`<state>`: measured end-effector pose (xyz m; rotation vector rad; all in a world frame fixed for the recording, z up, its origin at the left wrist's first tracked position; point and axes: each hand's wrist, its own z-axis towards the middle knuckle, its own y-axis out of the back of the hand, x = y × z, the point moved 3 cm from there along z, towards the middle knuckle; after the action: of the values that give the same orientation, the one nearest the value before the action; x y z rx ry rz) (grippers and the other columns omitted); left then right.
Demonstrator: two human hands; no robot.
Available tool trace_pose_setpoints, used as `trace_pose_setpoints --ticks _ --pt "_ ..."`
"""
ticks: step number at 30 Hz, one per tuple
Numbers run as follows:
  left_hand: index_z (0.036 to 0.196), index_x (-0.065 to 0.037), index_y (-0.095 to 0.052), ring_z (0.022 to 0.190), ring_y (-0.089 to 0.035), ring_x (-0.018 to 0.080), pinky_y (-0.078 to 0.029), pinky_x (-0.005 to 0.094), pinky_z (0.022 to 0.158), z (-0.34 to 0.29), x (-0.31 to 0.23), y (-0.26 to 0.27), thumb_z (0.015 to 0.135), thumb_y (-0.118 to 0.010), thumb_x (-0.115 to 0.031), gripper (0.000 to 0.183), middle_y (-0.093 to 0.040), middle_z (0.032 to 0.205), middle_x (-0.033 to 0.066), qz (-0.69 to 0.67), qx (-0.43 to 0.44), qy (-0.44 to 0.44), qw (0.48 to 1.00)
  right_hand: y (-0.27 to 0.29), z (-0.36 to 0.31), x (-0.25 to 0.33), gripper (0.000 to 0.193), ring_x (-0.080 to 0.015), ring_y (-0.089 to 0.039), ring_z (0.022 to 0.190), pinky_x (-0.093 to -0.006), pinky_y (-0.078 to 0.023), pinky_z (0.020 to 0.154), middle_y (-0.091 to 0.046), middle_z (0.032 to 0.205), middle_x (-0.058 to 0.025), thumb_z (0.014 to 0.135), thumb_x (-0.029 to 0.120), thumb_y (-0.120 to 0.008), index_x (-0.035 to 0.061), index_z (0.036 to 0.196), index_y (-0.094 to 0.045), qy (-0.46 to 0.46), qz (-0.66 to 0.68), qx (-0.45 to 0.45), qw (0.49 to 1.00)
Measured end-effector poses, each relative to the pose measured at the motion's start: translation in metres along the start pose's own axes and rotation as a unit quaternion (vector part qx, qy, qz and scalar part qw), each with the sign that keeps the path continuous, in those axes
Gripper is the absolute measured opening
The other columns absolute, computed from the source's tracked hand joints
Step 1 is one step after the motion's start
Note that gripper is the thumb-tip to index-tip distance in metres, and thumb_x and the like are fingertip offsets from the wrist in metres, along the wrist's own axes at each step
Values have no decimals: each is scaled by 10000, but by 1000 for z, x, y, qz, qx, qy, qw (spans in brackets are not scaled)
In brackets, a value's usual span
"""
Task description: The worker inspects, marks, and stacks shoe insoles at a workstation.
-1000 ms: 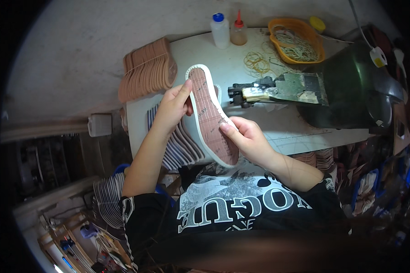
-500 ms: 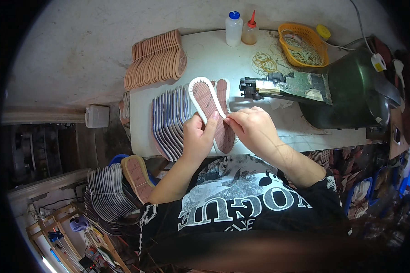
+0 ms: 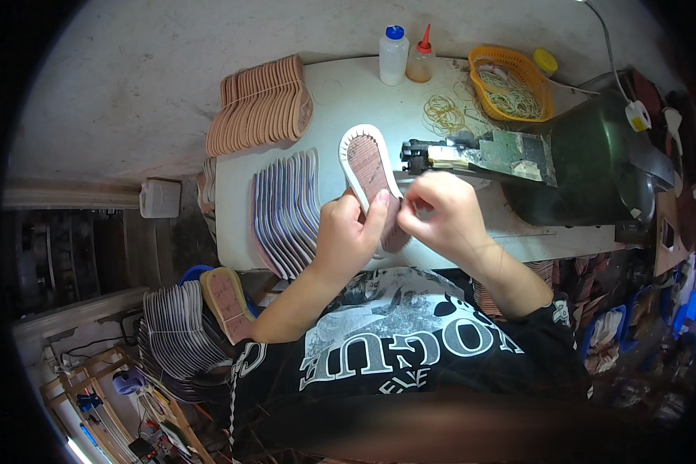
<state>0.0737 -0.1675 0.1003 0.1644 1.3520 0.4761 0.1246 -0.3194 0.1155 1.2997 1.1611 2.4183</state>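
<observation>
A reddish-brown shoe sole with a white rubber rim [image 3: 369, 172] lies tilted over the middle of the white work surface [image 3: 340, 97], its rounded toe pointing away from the person and its near end held between both hands. The left hand [image 3: 346, 236] grips the sole's lower left edge, fingers [image 3: 377, 213] curled up against the white rim. The right hand [image 3: 445, 213] is bunched at the sole's lower right edge, its fingers pinched close together, seemingly on the rim or a thin piece there, though the view is too small to be sure. Just beyond the right hand stands a dark green machine [image 3: 595, 170] with a metal arm reaching toward the sole's toe. To the left of the sole lies a fanned row of grey-blue flat insoles [image 3: 286, 205], and behind that a stack of tan insoles [image 3: 259, 104]. At the far edge stand a white bottle with a blue cap [image 3: 393, 56], a small amber bottle with a red nozzle [image 3: 420, 60] and an orange plastic basket [image 3: 512, 81] of rubber bands.
</observation>
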Motion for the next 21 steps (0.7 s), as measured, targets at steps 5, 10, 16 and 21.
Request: trace_pose_setpoints --ticks 5,10,16,21 --pt "1196 54 -438 905 -618 125 -517 268 789 12 8 -10 931 -558 -48 308 -629 1037 103 -325 -9 96 941 6 -44 -12 378 -216 -616 827 -323 -497 763 -610 889 -110 757 203 -740 0 1036 -586 -58 210 -84 972" --pt "1188 47 -428 941 -630 144 -516 270 795 19 -4 -36 905 -580 -19 329 -628 1040 118 -310 42 90 945 4 -61 -18 587 -219 -567 991 -332 -480 805 -555 1125 -155 745 199 -791 14 1221 -502 -86 132 -121 980" --pt "1122 63 -441 789 -688 190 -528 309 654 14 -8 -44 904 -605 -81 308 -678 898 175 -166 56 26 984 40 -30 -8 135 -246 -620 723 -349 -470 703 -646 771 -73 755 101 -726 49 866 -672 -9 -14 -106 994" --pt "1078 53 -454 642 -688 292 -505 353 550 15 -21 -47 908 -592 -116 277 -665 719 183 -78 43 -9 996 47 -17 0 71 -211 -608 647 -359 -436 638 -618 684 -41 728 113 -686 70 746 -632 46 -119 -40 991"
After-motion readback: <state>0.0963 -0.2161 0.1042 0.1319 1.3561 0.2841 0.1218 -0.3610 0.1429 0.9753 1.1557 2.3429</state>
